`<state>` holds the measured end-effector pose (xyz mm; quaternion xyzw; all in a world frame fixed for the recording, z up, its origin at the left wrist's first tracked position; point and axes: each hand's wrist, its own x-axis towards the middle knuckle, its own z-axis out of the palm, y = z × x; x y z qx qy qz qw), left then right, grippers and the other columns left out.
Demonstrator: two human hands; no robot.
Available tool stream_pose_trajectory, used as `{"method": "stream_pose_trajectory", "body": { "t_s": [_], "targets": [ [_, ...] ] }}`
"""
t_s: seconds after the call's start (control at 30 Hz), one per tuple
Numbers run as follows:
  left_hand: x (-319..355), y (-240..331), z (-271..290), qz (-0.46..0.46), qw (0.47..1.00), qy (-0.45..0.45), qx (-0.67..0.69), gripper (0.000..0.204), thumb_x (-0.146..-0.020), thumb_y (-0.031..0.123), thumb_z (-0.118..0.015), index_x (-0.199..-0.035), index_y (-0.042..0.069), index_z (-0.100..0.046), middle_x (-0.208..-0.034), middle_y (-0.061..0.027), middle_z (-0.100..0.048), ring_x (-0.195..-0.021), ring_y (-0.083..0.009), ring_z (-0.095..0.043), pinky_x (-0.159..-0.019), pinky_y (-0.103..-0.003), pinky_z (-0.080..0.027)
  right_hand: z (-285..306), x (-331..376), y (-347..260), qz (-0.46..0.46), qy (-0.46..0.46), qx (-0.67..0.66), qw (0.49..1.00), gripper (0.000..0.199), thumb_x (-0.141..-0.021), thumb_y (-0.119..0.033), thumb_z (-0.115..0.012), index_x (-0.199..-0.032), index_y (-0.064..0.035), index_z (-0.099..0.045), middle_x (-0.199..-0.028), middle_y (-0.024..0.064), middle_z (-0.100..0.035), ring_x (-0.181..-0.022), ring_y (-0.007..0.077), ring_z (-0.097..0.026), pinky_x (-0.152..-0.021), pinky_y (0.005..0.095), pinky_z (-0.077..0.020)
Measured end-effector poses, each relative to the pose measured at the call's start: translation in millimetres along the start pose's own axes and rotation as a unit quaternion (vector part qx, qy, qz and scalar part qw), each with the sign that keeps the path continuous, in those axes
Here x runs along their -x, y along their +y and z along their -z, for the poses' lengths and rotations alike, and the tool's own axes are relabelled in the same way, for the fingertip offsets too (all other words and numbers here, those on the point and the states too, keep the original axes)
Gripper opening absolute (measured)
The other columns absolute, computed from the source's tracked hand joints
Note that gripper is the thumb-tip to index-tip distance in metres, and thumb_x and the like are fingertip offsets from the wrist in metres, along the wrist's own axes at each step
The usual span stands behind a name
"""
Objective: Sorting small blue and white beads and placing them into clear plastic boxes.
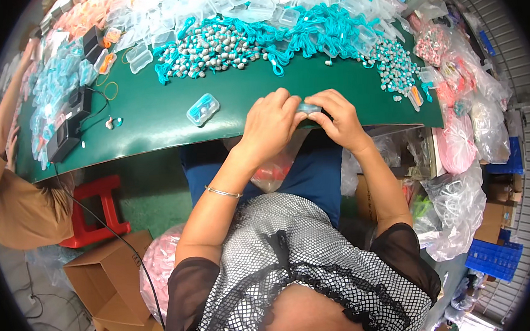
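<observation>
A small clear plastic case (pixel 308 108) with something teal in it is pinched between both my hands at the table's near edge. My left hand (pixel 268 121) grips its left end, fingers bent and pressed together. On its other end, the thumb and fingers of my right hand (pixel 338 120) are closed. The fingers hide much of the case. To the left, a clear case (pixel 203 110) with a teal cord inside lies on the green table (pixel 152 115). Beyond my hands is a heap of teal cords (pixel 323 33) with small grey ends (pixel 215 47).
Many clear cases (pixel 261 5) are piled at the back. Loose small teal-and-white pieces (pixel 395 66) lie at right, near an orange-filled case (pixel 415 97). Black boxes (pixel 64 140) line the left side, near another person's arm (pixel 13 96). Bulging plastic bags (pixel 457 138) stand right; a red stool (pixel 100 206) sits below left.
</observation>
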<state>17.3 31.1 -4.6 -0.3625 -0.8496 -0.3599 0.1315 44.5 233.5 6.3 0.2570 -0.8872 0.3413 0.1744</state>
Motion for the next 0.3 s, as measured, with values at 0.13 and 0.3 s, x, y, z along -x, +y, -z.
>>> {"method": "stream_pose_trajectory", "body": {
  "t_s": [0.13,0.3],
  "targets": [
    [4,-11,4,0.013,0.997,0.015,0.08,0.02,-0.088,0.02,-0.068,-0.099,0.003,-0.064,-0.085,-0.0124,-0.055,-0.078,-0.0319,-0.059,-0.069,-0.043,-0.047,-11,-7,-6,-0.01,-0.001,-0.059,0.998,0.018,-0.084,-0.009,-0.07,-0.099,-0.0018,-0.065,-0.092,0.0121,-0.067,-0.083,0.0302,-0.062,-0.073,0.0379,-0.05],
    [7,-12,24,0.031,0.999,0.018,0.011,0.017,-0.085,0.024,-0.07,-0.092,0.009,-0.066,-0.085,-0.0117,-0.056,-0.081,-0.0317,-0.06,-0.075,-0.046,-0.047,13,-50,6,-0.028,-0.204,-0.125,0.971,0.025,-0.087,-0.017,-0.07,-0.107,-0.0035,-0.068,-0.092,0.0129,-0.068,-0.083,0.0238,-0.065,-0.075,0.035,-0.0513]
  ]
}}
